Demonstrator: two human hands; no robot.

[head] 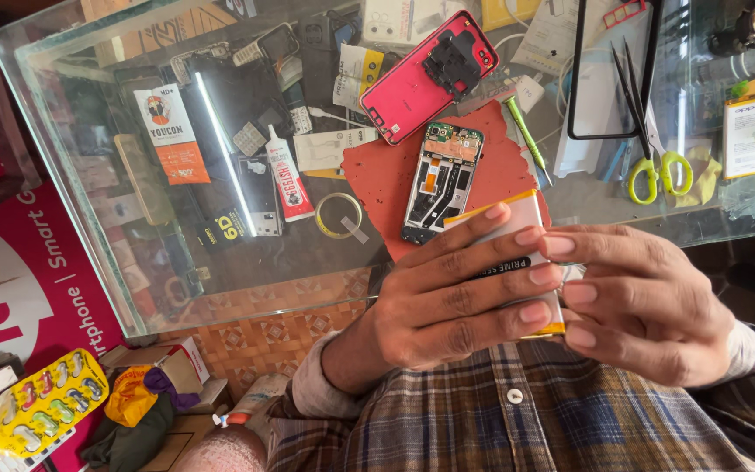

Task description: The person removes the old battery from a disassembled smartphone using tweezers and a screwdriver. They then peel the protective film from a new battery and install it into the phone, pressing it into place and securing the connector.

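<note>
Head view, items as seen: your left hand [456, 293] and right hand [635, 301], both closed around one flat silver phone battery [517, 229] with yellow edging, held between them above your checked shirt, fingertips meeting across its face. Just beyond it, on the glass table [63, 114]: a red mat [377, 179] bearing an opened phone chassis [441, 181]; a red phone back cover [421, 79] touching the mat's far edge; a green-handled screwdriver [528, 135]; black tweezers [629, 96] over yellow-handled scissors [661, 166]; a tape ring [339, 215]; a glue tube [288, 179].
</note>
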